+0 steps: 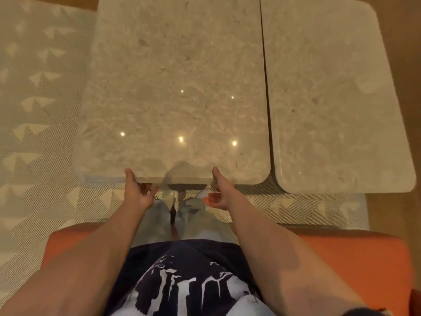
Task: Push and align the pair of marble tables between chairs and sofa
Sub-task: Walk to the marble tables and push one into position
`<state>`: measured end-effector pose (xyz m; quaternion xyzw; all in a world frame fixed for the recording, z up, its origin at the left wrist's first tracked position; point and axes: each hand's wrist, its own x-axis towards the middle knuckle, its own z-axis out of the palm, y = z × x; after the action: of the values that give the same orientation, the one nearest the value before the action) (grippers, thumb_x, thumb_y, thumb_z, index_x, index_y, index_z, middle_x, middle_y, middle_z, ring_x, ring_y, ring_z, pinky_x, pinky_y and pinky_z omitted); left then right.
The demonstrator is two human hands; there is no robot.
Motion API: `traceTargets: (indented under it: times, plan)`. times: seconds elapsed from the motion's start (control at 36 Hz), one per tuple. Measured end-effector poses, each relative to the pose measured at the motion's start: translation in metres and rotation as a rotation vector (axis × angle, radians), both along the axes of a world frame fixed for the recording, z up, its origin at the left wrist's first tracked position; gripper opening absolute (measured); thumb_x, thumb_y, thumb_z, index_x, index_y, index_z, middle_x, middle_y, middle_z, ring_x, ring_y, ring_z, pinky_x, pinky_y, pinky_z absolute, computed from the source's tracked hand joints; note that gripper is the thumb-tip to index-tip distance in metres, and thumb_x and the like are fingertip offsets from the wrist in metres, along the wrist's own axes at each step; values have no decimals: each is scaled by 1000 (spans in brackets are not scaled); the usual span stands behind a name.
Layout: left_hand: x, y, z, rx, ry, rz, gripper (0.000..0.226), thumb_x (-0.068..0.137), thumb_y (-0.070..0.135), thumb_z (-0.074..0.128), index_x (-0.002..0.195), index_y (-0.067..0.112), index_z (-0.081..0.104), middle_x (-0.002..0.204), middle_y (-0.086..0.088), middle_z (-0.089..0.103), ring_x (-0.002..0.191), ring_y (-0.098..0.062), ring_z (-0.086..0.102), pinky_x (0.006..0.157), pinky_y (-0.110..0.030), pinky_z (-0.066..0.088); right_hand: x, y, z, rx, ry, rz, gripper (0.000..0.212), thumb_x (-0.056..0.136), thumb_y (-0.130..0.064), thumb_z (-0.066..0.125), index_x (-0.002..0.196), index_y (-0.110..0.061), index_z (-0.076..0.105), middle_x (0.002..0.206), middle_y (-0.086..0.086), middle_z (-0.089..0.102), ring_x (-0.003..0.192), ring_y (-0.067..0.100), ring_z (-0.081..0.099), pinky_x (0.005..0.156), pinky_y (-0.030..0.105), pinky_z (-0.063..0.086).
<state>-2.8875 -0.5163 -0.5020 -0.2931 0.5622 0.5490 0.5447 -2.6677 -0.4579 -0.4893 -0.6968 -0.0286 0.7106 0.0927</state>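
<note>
Two beige marble tables stand side by side with a thin dark gap between them. The left marble table (pixel 173 87) is right in front of me. The right marble table (pixel 330 99) has its near edge a little closer to me than the left one's. My left hand (pixel 137 193) and my right hand (pixel 217 195) both hold the near edge of the left table. Each thumb lies on the top, and the fingers curl loosely below the rim.
An orange seat (pixel 355 254) is under and behind me, close to the tables' near edges. A pale rug with a triangle pattern (pixel 41 115) lies under the tables and to the left. Wooden floor (pixel 396 53) shows on the right.
</note>
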Motion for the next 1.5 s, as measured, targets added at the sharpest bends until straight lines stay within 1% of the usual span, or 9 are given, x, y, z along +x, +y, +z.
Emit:
traceTargets:
  times: [0.11, 0.22, 0.39, 0.5, 0.86, 0.97, 1.33, 1.44, 1.5]
  plan:
    - [-2, -3, -3, 198, -140, 150, 56, 97, 53, 50, 137, 14, 53, 131, -12, 62, 123, -31, 59, 104, -49, 47, -3, 3, -14, 109, 148, -388, 52, 92, -30, 69, 134, -4, 52, 120, 14, 58, 117, 29, 57, 112, 42, 42]
    - [-3, -10, -7, 245, -159, 166, 52, 98, 46, 52, 134, 8, 54, 128, -15, 63, 118, -32, 61, 103, -49, 48, -6, -7, -21, 177, 209, -557, 36, 92, -18, 70, 121, -3, 57, 122, 16, 63, 124, 30, 58, 109, 43, 46]
    - [0, -12, -10, 256, -108, 88, 50, 102, 39, 45, 140, 7, 47, 135, -18, 59, 123, -34, 58, 108, -50, 44, -1, -13, -22, 247, 258, -518, 29, 96, -13, 63, 120, 1, 56, 135, 20, 60, 125, 34, 58, 109, 44, 46]
    - [3, -12, -11, 261, -57, 42, 50, 104, 37, 42, 144, 7, 43, 142, -17, 54, 130, -33, 53, 111, -49, 40, 5, -16, -23, 268, 285, -506, 43, 97, -11, 60, 136, 3, 48, 137, 22, 58, 127, 34, 57, 111, 45, 44]
    - [22, -34, -8, 246, -31, -14, 50, 106, 38, 36, 145, 7, 43, 144, -17, 52, 132, -33, 51, 113, -48, 38, 25, -39, -31, 330, 294, -511, 49, 97, -6, 59, 141, 1, 40, 138, 23, 55, 125, 35, 58, 108, 48, 46]
    - [22, -43, -5, 239, -42, -33, 50, 106, 37, 35, 145, 7, 41, 145, -19, 51, 132, -34, 51, 112, -50, 38, 30, -47, -31, 333, 337, -503, 42, 98, -3, 56, 137, 8, 44, 136, 26, 55, 125, 38, 56, 108, 50, 46]
    - [14, -46, 7, 153, -109, -96, 53, 107, 33, 33, 148, 0, 34, 148, -24, 44, 138, -37, 43, 116, -50, 30, 29, -41, -25, 252, 328, -463, 40, 102, -10, 52, 139, 3, 47, 140, 22, 55, 130, 34, 54, 115, 46, 39]
    - [-5, -38, 15, 25, -93, -276, 48, 108, 25, 30, 144, -6, 35, 143, -28, 46, 137, -42, 43, 112, -50, 34, 33, -36, -25, 205, 332, -436, 40, 100, -12, 52, 138, 1, 48, 134, 22, 59, 124, 35, 59, 106, 43, 47]
    - [-22, -35, 19, -81, -4, -596, 44, 107, 26, 32, 131, -9, 45, 123, -32, 58, 119, -45, 57, 95, -47, 51, 35, -30, -25, 168, 298, -367, 40, 100, -16, 51, 136, 2, 49, 130, 21, 61, 118, 35, 61, 101, 42, 50]
